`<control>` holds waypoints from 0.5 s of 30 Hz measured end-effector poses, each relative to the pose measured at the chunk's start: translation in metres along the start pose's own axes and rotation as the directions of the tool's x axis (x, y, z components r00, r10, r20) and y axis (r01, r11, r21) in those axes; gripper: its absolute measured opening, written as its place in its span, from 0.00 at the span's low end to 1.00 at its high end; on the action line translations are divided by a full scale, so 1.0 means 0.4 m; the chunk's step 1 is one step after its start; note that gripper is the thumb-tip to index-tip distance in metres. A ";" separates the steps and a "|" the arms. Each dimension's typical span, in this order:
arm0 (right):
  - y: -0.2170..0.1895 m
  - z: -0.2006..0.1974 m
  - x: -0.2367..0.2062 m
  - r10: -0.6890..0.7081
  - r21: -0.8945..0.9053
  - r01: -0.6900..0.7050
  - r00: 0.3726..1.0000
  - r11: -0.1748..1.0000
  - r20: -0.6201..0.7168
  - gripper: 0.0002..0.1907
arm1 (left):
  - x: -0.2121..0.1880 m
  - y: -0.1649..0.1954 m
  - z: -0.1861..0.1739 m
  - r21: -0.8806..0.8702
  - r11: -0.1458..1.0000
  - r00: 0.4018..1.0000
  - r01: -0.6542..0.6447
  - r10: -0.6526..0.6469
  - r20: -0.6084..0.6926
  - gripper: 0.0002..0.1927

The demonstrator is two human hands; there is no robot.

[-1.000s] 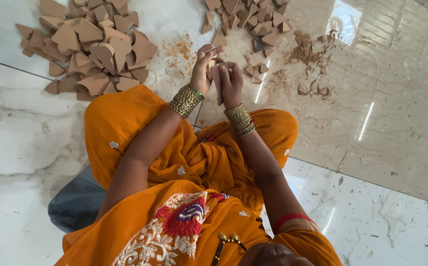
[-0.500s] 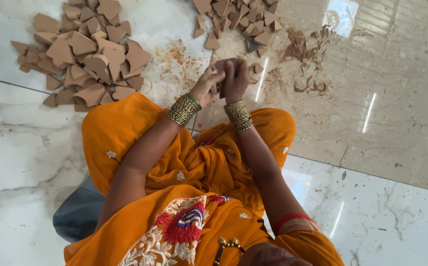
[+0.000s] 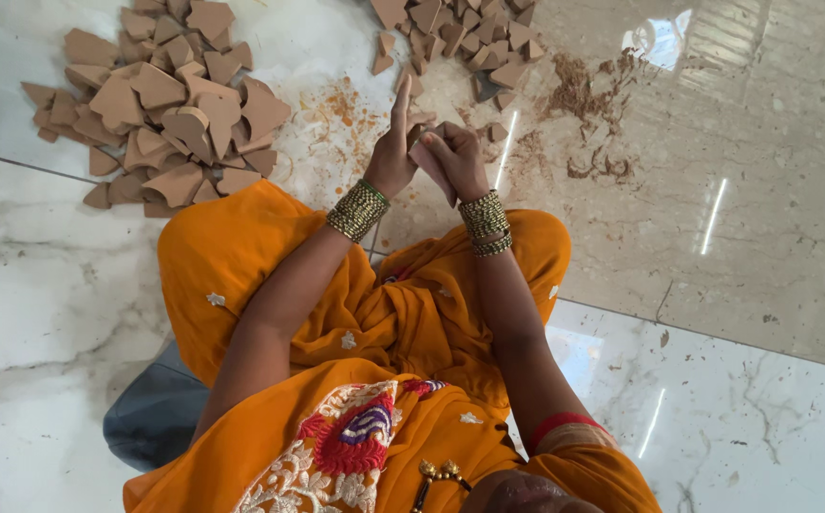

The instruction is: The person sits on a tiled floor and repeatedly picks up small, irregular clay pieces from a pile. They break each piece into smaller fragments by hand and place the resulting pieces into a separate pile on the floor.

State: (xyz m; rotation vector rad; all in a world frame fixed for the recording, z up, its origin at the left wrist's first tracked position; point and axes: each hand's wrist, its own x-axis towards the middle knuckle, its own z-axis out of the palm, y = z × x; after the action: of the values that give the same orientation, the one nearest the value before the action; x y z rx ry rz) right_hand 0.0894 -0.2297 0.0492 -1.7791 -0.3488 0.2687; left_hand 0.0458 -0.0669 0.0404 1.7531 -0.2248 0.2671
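Both hands meet at centre, the left hand (image 3: 395,152) and right hand (image 3: 458,160) pinching a small clay piece (image 3: 429,161), with a shaped heap (image 3: 170,114) at ten o'clock and another pile (image 3: 460,38) at twelve on the floor (image 3: 717,237), seemingly still to work.

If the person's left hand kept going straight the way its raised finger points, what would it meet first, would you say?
The left hand points its finger up the picture, toward the far heap of small brown clay pieces on the glossy floor. A loose piece at that heap's near edge probably comes first, though depth is hard to judge.
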 end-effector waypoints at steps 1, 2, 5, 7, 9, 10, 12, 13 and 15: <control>-0.001 0.000 0.003 -0.005 0.045 0.005 1.000 0.999 0.002 0.13 | -0.002 -0.004 0.005 -0.025 0.999 0.999 0.038 -0.038 0.022 0.49; -0.002 -0.001 0.006 -0.011 0.089 0.010 1.000 0.996 0.004 0.12 | -0.004 -0.008 0.012 -0.067 0.998 1.000 -0.015 0.017 0.022 0.51; -0.002 0.000 0.016 -0.007 -0.075 -0.011 0.973 0.997 -0.231 0.12 | -0.009 -0.015 0.038 -0.157 0.979 0.991 -0.130 0.134 0.015 0.56; 0.002 0.006 0.018 0.048 0.016 -0.046 0.966 0.999 -0.253 0.12 | -0.006 -0.018 0.040 -0.157 0.976 0.989 -0.148 0.149 -0.004 0.56; 0.007 0.018 0.012 0.075 0.048 -0.066 0.973 0.997 -0.219 0.13 | -0.004 -0.017 0.030 -0.117 0.988 0.995 -0.096 0.095 -0.010 0.53; 0.009 0.024 0.007 0.065 0.030 -0.060 0.983 0.998 -0.175 0.15 | -0.003 -0.017 0.022 -0.097 0.993 0.997 -0.071 0.070 -0.019 0.52; 0.011 0.030 0.004 0.048 0.031 -0.043 0.988 0.999 -0.146 0.16 | -0.006 -0.014 0.012 -0.082 0.991 0.995 -0.104 0.104 -0.007 0.54; 0.011 0.029 0.007 0.046 0.053 -0.038 0.986 0.998 -0.163 0.15 | -0.010 -0.012 0.011 -0.075 0.990 0.993 -0.116 0.117 0.003 0.54; 0.010 0.019 0.011 0.066 0.006 -0.067 0.972 0.998 -0.227 0.14 | -0.015 -0.007 0.021 -0.056 0.992 0.993 -0.115 0.117 0.029 0.51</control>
State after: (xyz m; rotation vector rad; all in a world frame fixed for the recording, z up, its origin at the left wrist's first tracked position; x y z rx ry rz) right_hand 0.0910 -0.2220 0.0435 -1.8042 -0.1260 0.1103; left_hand 0.0412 -0.0747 0.0341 1.6936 -0.3550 0.3140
